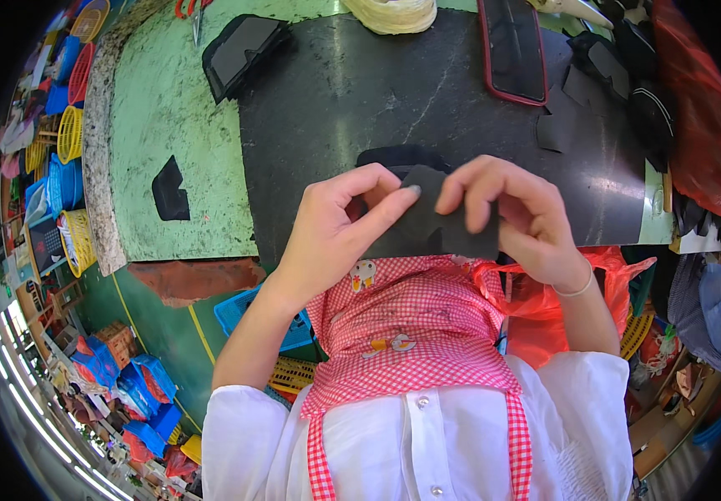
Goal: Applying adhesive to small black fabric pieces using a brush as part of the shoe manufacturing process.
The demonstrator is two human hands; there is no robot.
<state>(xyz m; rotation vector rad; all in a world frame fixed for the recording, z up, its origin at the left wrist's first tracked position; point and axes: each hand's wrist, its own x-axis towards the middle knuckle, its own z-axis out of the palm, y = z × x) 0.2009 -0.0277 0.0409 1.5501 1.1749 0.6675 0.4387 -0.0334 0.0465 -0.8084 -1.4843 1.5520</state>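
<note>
My left hand pinches a small black piece of thin sheet material between thumb and fingers, just above the near edge of the table. At the piece's right side, my right hand has its fingers curled over the front, and its thumb is partly hidden behind the edge. The lower right part of the piece lies between those fingers and the thumb. Beyond the hands, a dark rounded piece rests on the black mat, partly covered by them.
A notched black piece lies on the green tabletop at left. Stacked dark pieces, a roll of pale tape and a red-cased phone sit farther back. Red plastic hangs at right. Baskets stand at far left.
</note>
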